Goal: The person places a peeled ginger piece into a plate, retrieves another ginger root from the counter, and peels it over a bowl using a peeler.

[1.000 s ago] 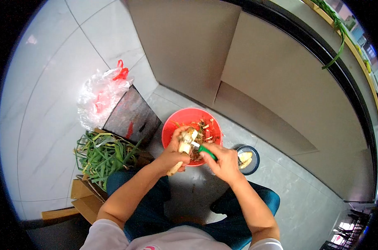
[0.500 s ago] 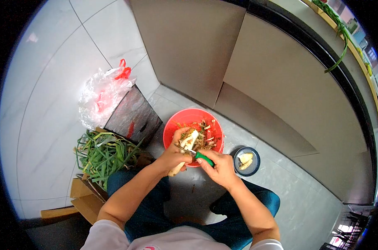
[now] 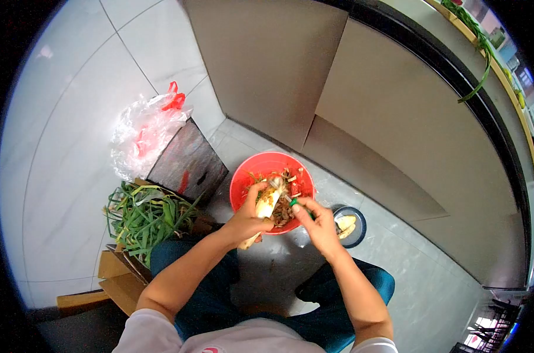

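Observation:
My left hand (image 3: 248,222) is wrapped round a long, pale yellow, partly peeled vegetable (image 3: 267,203) with brown skin left on it; its exact kind is unclear. The vegetable is tilted over the red basin (image 3: 237,183), its lower end showing below my palm. In my right hand (image 3: 319,226) is a green-handled peeler (image 3: 294,202), its metal head at the vegetable's upper end. Brown and pale peelings (image 3: 283,216) lie inside the basin. To the right, a dark-rimmed plate (image 3: 359,236) bears pale peeled pieces (image 3: 345,226).
A black mesh bin (image 3: 187,162) lined with a clear plastic bag (image 3: 140,138) stands left of the basin. Green leafy stalks (image 3: 149,220) fill a cardboard box (image 3: 119,273) beside my left knee. Grey cabinet fronts (image 3: 267,65) rise ahead.
The peeler has moved up along the vegetable to its far end, and my right hand has shifted slightly right. My left hand keeps its hold nearly in place.

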`<state>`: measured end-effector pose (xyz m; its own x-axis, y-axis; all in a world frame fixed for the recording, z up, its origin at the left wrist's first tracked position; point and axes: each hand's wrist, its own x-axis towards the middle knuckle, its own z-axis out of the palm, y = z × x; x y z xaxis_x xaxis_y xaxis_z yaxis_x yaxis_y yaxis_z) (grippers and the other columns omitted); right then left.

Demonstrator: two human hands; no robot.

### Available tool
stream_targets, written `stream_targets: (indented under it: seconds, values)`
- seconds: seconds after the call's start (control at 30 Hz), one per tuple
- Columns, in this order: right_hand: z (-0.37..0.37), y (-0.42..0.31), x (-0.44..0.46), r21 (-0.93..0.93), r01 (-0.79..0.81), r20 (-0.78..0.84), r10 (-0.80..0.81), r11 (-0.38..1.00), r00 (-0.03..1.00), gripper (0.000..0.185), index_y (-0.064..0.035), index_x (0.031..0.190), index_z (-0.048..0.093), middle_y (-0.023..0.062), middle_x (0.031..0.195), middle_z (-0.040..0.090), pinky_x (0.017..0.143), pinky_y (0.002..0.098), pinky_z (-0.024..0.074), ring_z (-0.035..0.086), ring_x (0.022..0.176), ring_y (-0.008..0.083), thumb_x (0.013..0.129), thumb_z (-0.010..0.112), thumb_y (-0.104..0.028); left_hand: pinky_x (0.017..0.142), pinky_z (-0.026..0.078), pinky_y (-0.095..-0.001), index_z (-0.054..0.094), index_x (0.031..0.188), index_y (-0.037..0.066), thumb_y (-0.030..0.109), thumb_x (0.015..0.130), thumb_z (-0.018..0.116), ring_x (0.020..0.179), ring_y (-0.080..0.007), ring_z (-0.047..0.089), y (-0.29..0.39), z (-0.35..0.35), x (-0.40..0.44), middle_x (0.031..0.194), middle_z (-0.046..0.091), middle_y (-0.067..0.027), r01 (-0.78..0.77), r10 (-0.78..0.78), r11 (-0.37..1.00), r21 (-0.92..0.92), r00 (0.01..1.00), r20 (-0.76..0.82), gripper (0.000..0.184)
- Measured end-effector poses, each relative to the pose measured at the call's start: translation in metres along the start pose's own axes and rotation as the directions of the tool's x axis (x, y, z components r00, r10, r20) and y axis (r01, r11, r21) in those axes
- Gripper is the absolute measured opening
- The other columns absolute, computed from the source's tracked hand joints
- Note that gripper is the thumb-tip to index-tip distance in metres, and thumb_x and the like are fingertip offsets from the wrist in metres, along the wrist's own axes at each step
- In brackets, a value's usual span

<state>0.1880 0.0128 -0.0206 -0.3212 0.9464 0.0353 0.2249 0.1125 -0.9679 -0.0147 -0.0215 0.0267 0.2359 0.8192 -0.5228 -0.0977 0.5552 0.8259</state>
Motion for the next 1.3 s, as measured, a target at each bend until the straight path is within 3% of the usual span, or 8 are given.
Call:
stream_targets:
  seconds: [0.37, 0.6, 0.67, 0.8, 0.9, 0.93, 0.97, 1.3]
  values:
    - [-0.018, -0.013, 0.009, -0.600, 0.092, -0.057, -0.157, 0.795, 0.986, 0.029, -0.0125, 0.105, 0.070, 0.0176, 0.091, 0.070, 0.064, 0.0416, 0.0545, 0.069, 0.074, 0.0343, 0.091, 0.063, -0.036, 0.040, 0.044, -0.0259, 0.022, 0.144, 0.023, -0.002, 0.071, 0.061, 0.055, -0.0130, 0.054, -0.013, 0.009, 0.006, 0.116, 0.053, -0.0152, -0.157, 0.177, 0.970, 0.187, 0.980, -0.093, 0.087]
    - [-0.010, 0.017, 0.010, -0.238, -0.178, -0.061, 0.168, 0.955, 0.984, 0.037, -0.0074, 0.105, 0.069, 0.0181, 0.084, 0.069, 0.069, 0.0386, 0.0513, 0.069, 0.075, 0.0299, 0.094, 0.059, -0.041, 0.042, 0.045, -0.0262, 0.020, 0.144, 0.024, -0.004, 0.075, 0.062, 0.061, -0.0141, 0.056, -0.013, 0.003, 0.007, 0.117, 0.051, -0.0157, -0.172, 0.174, 0.983, 0.058, 0.984, -0.040, 0.087]
    - [-0.007, 0.023, 0.014, -0.086, -0.229, 0.009, 0.230, 0.970, 0.973, 0.032, -0.0017, 0.104, 0.068, 0.0021, 0.077, 0.064, 0.071, 0.0256, 0.0460, 0.057, 0.076, 0.0097, 0.098, 0.059, -0.032, 0.043, 0.045, -0.0267, 0.019, 0.145, 0.024, -0.004, 0.075, 0.062, 0.060, -0.0141, 0.055, -0.010, 0.003, 0.007, 0.112, 0.052, -0.0153, -0.135, 0.136, 0.991, 0.019, 0.989, -0.053, 0.087]
    - [-0.009, 0.012, 0.017, -0.059, -0.172, -0.001, 0.172, 0.983, 0.985, 0.034, -0.0028, 0.101, 0.069, -0.0025, 0.075, 0.061, 0.066, 0.0253, 0.0461, 0.055, 0.069, 0.0102, 0.100, 0.056, -0.035, 0.043, 0.044, -0.0290, 0.017, 0.147, 0.021, -0.006, 0.075, 0.061, 0.057, -0.0148, 0.054, -0.005, -0.003, 0.010, 0.096, 0.054, -0.0135, -0.124, 0.105, 0.975, -0.185, 0.989, -0.108, 0.088]
    - [-0.017, 0.008, 0.016, 0.223, -0.478, 0.206, 0.438, 0.850, 0.875, 0.041, -0.0026, 0.095, 0.068, 0.0155, 0.084, 0.071, 0.068, 0.0392, 0.0517, 0.068, 0.074, 0.0265, 0.095, 0.057, -0.042, 0.043, 0.044, -0.0301, 0.016, 0.147, 0.020, -0.007, 0.075, 0.060, 0.057, -0.0156, 0.053, 0.003, -0.007, 0.008, 0.091, 0.054, -0.0123, -0.130, 0.092, 0.967, -0.218, 0.980, -0.177, 0.089]
    - [-0.014, 0.028, 0.014, -0.454, -0.303, 0.160, 0.411, 0.838, 0.898, 0.040, -0.0030, 0.098, 0.068, 0.0150, 0.081, 0.071, 0.066, 0.0419, 0.0524, 0.068, 0.072, 0.0296, 0.097, 0.054, -0.041, 0.044, 0.044, -0.0304, 0.016, 0.147, 0.020, -0.008, 0.075, 0.060, 0.057, -0.0153, 0.053, 0.000, -0.010, 0.010, 0.085, 0.055, -0.0106, -0.136, 0.100, 0.964, -0.227, 0.982, -0.163, 0.089]
    - [-0.011, 0.045, 0.014, -0.915, -0.015, 0.140, 0.353, 0.403, 0.925, 0.039, -0.0035, 0.100, 0.068, 0.0145, 0.078, 0.071, 0.064, 0.0446, 0.0531, 0.068, 0.069, 0.0327, 0.098, 0.051, -0.039, 0.044, 0.044, -0.0304, 0.016, 0.147, 0.020, -0.008, 0.075, 0.060, 0.057, -0.0153, 0.053, 0.003, -0.011, 0.012, 0.085, 0.055, -0.0106, -0.142, 0.109, 0.966, -0.217, 0.981, -0.158, 0.089]
    - [-0.007, 0.004, 0.001, -0.785, -0.011, 0.048, 0.078, 0.619, 0.996, 0.029, -0.0074, 0.101, 0.066, 0.0193, 0.079, 0.069, 0.062, 0.0473, 0.0519, 0.068, 0.071, 0.0369, 0.090, 0.064, -0.034, 0.045, 0.045, -0.0292, 0.023, 0.144, 0.020, -0.012, 0.073, 0.059, 0.062, -0.0148, 0.056, -0.004, -0.012, 0.013, 0.095, 0.054, -0.0114, -0.229, 0.184, 0.955, -0.190, 0.956, -0.227, 0.086]
